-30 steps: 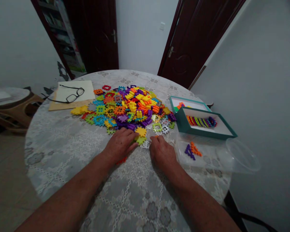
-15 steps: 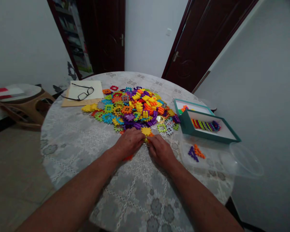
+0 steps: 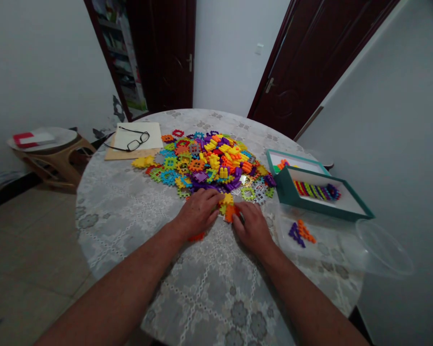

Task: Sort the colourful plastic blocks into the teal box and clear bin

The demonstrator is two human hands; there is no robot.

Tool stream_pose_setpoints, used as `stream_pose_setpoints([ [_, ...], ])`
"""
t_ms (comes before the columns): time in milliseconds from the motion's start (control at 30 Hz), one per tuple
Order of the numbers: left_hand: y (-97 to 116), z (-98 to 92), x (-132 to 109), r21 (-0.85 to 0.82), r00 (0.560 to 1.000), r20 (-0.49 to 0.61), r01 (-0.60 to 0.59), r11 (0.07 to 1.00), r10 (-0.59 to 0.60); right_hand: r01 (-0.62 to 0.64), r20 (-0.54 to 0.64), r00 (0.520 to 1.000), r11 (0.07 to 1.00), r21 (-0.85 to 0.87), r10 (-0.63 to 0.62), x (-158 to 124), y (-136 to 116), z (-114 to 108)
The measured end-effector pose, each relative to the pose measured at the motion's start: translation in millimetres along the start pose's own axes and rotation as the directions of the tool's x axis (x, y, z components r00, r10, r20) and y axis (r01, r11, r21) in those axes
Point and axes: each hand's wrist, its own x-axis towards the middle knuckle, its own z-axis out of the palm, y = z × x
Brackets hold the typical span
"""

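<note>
Between my hands is a small joined piece of notched plastic building blocks, with yellow at its far end and an orange block nearer me. My left hand closes its fingers on the left side of this piece. From the right, my right hand pinches the orange part with thumb and fingers. Another orange block pokes out from under my left wrist, mostly hidden. Just beyond the hands spreads a heap of colourful notched blocks, with yellow and orange tube-like pieces on top.
To the right stand a green box holding a row of coloured pieces and its lid. A clear plastic container lies nearer, by purple and orange strips. Glasses rest on paper at the back left.
My hands have drawn slightly apart, and more of the joined blocks shows, including the orange block by my right hand. The whole view has shifted a little.
</note>
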Motion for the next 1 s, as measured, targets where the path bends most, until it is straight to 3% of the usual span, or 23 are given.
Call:
stream_pose_setpoints([
  [167,3,-0.7,2,0.039,0.997,0.074,0.025,0.999,-0.028,-0.026,0.096,0.995,0.999,0.039,0.022,-1,2,0],
  [500,0,6.8,6,0.06,0.997,0.055,0.051,0.997,-0.054,-0.149,0.121,0.981,0.988,-0.026,0.151,6,-9,2],
  [800,-4,3.2,5,-0.055,0.999,0.036,0.023,0.998,-0.021,-0.246,0.092,0.969,0.934,0.26,0.229,10,-8,-1],
  [1000,-8,11.0,5,-0.07,0.999,-0.022,0.038,0.997,-0.039,-0.229,0.078,0.973,0.898,0.375,0.216,5,-1,-2],
])
